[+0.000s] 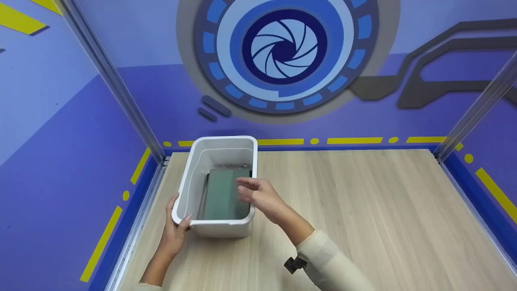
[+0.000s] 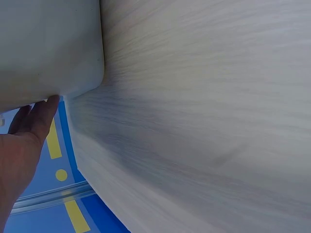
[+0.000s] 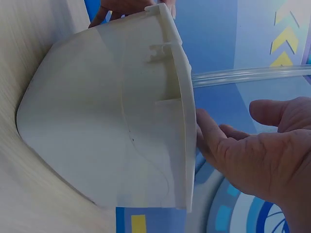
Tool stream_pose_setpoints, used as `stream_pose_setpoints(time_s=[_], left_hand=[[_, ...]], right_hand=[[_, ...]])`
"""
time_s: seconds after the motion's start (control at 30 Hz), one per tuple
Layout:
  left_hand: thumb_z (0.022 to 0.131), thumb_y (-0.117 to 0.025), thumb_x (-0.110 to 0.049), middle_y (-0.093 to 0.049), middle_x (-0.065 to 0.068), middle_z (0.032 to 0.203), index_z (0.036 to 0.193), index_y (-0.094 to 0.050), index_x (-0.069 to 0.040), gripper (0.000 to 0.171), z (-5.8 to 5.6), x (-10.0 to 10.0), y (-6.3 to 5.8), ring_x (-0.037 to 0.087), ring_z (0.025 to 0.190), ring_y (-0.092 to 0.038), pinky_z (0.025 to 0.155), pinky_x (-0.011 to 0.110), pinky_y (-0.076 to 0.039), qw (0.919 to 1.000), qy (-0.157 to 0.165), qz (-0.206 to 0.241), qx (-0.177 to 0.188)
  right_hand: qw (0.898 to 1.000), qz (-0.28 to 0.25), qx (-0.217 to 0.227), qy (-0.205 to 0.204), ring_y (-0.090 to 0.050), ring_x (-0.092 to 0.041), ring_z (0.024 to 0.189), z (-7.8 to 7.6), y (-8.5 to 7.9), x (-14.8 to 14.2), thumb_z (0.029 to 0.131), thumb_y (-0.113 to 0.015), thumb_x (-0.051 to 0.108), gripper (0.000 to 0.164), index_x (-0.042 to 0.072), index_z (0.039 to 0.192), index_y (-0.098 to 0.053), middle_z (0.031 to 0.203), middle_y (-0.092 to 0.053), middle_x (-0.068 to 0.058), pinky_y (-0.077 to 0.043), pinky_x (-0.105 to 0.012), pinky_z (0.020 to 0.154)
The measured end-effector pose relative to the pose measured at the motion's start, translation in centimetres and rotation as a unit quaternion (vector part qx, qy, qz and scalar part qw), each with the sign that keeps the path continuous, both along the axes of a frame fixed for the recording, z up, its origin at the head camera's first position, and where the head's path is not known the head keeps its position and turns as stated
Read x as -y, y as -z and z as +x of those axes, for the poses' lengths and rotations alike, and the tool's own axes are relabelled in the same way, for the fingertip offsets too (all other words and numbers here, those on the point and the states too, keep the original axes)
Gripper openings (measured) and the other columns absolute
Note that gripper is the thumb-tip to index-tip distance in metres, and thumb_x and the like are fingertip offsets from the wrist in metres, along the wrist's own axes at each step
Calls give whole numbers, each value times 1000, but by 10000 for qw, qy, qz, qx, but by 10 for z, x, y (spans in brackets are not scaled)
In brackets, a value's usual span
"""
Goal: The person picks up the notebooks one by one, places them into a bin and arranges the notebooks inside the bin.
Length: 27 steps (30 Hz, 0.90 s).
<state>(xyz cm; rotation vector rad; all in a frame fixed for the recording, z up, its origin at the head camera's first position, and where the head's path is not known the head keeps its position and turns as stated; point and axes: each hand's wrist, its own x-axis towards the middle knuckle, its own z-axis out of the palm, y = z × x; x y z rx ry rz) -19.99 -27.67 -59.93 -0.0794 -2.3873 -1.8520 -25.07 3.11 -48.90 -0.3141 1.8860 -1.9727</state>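
A white plastic bin (image 1: 220, 230) stands on the wooden table toward the left in the head view. Inside it lies a flat green box-like object (image 1: 224, 194), with a dark edge along its left side and something clear behind it. My left hand (image 1: 174, 234) grips the bin's near left corner, thumb over the rim and fingers along the outer wall. Over the right rim hangs my right hand (image 1: 264, 200), holding nothing, its fingers extended and slightly bent above the green object. In the right wrist view, this hand (image 3: 257, 150) is beside the rim with thumb apart.
The wooden table (image 1: 343, 218) extends to the right of the bin. A blue back wall (image 1: 355, 121) and side walls with yellow markings enclose it, with metal corner posts (image 1: 117, 76). A small black object (image 1: 295, 264) sits at the right sleeve's cuff.
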Motion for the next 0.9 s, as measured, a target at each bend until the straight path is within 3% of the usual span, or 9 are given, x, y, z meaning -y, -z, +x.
stream_pose_setpoints(time_s=[0.17,0.3,0.53,0.67,0.8,0.9], left_hand=[[105,-52,-18,-32,27,162,170,-7,-24,79,2,0,-1,51,134,-48,85,31,-56,10000,-40,-52,32],[105,-52,-18,-33,27,162,170,-7,-24,79,2,-1,0,50,135,-48,86,30,-55,9999,-107,-108,11],[108,-47,-17,-31,27,167,171,-3,-21,78,4,-8,3,50,138,-47,88,25,-54,9993,-313,-121,-155],[110,-46,-17,-31,27,167,172,-4,-22,75,7,-10,3,50,137,-48,88,25,-54,9983,-444,-266,-253],[110,-50,-16,-37,23,166,172,-11,-22,73,11,-13,4,39,134,-52,89,20,-52,9949,-788,-536,-330],[109,-55,-16,-47,22,162,171,-20,-19,72,13,-17,4,26,129,-56,90,15,-50,9903,-1112,-712,-433]], right_hand=[[9996,-153,-28,240,-72,-20,114,-4,-1,-8,109,-58,17,42,-3,146,-59,133,-69,-20,-61,-39,102],[9988,-220,-34,442,-73,-21,105,-6,-1,-17,109,-58,16,38,-3,141,-62,120,-72,-20,-63,-39,96],[9974,-116,-158,690,-75,-19,97,-8,2,-36,107,-59,13,39,-6,141,-62,112,-74,-18,-64,-35,88],[9954,293,-384,822,-75,-22,100,-6,7,-53,107,-60,15,38,-2,141,-65,114,-74,-19,-64,-36,88],[9919,670,-534,940,-75,-27,105,-2,14,-77,108,-61,19,36,3,140,-67,117,-73,-21,-64,-37,89],[9918,624,-490,1002,-74,-27,106,0,19,-97,109,-59,18,37,2,141,-65,117,-73,-19,-63,-36,89]])
